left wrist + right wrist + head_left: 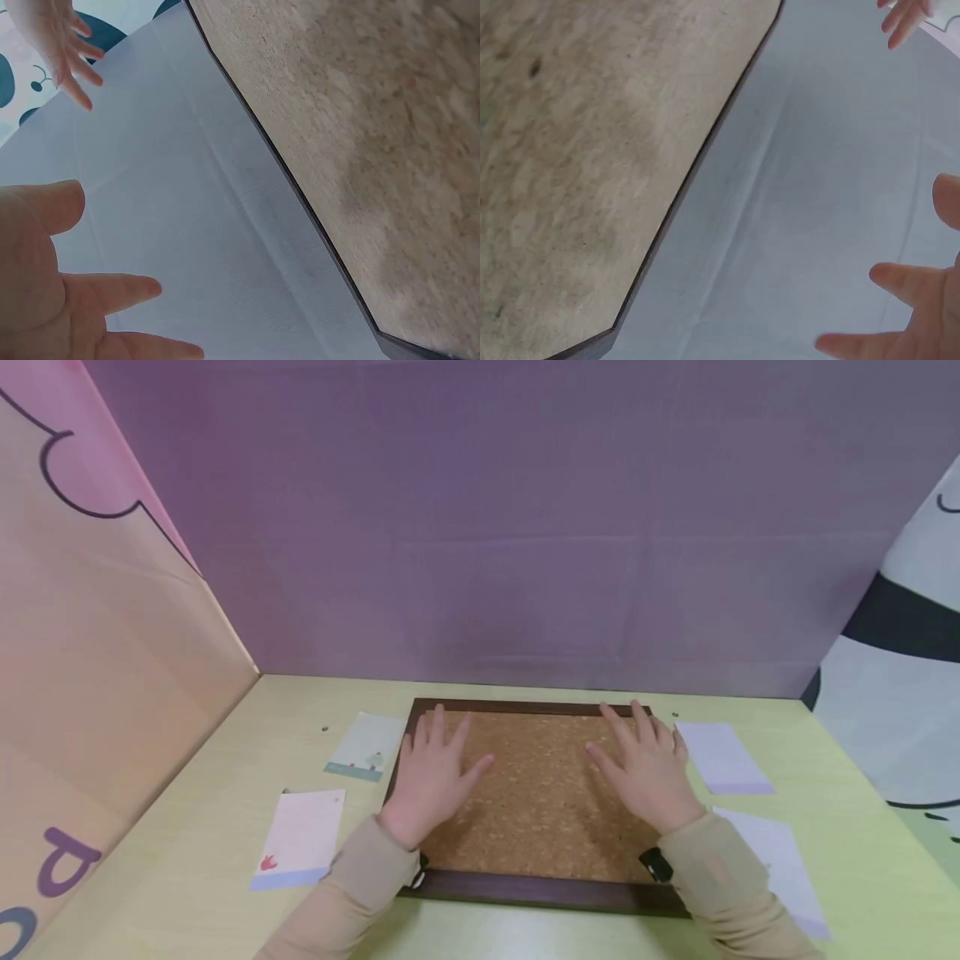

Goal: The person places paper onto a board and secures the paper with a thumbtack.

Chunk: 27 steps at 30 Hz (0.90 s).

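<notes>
A cork board [540,793] in a dark brown frame lies on the table in the middle of the head view. Over its left side my left hand [433,772] is spread, fingers straight and holding nothing. My right hand [647,768] is spread the same way over the right side, also holding nothing. Both wrist views show a gap between the fingers and the cork surface [375,150], so the hands hover above the board. In the right wrist view the thumb and two fingers of the right hand [922,307] reach in from the right edge.
Left of the board lie a pale card with a green edge [367,747] and a pinkish card [300,835]. On the right are a lilac card [723,758] and another pale card [780,864], partly behind the right sleeve. Small pins [325,728] sit near the cards. A purple cloth [525,527] stands behind.
</notes>
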### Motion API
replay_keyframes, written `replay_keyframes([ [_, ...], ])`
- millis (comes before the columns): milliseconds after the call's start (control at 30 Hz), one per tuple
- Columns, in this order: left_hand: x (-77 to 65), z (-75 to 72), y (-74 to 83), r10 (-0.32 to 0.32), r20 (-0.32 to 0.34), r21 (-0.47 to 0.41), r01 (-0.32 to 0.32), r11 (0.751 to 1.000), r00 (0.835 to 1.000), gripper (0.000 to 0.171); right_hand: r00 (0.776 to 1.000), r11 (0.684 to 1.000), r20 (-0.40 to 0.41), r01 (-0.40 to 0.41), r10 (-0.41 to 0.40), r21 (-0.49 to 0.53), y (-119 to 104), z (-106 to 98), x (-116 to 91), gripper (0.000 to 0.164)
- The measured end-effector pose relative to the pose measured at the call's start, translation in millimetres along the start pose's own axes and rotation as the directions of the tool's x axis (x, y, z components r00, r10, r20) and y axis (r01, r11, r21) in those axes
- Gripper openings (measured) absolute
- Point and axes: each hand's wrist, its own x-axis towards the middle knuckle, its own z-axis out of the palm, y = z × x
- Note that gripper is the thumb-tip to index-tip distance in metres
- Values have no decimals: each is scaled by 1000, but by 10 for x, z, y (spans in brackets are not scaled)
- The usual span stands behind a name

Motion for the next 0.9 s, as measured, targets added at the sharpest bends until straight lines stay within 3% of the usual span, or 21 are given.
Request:
replay_keyframes([
  [200, -4, -9, -22, 40, -29, -21, -41, 999, 999, 65, 992, 994, 85, 99, -95, -41, 16, 21, 16, 62],
  [367, -1, -16, -57, 105, -86, -24, -107, 994, 991, 56, 974, 994, 205, 106, -97, -34, 65, 49, -1, 64],
  [433, -2, -17, -77, 117, -96, -37, -121, 992, 988, 54, 957, 994, 278, 101, -88, -34, 91, 65, -14, 67],
  [633, -3, -25, -138, 115, -105, -73, -123, 990, 988, 51, 866, 992, 492, 119, -86, -36, 149, 100, -54, 80],
  [733, -4, -40, -146, 118, -113, -87, -128, 988, 987, 50, 853, 993, 516, 112, -80, -31, 155, 108, -74, 85],
  [900, -5, -52, -173, 108, -114, -129, -122, 984, 988, 48, 849, 990, 519, 138, -100, -34, 161, 117, -78, 84],
])
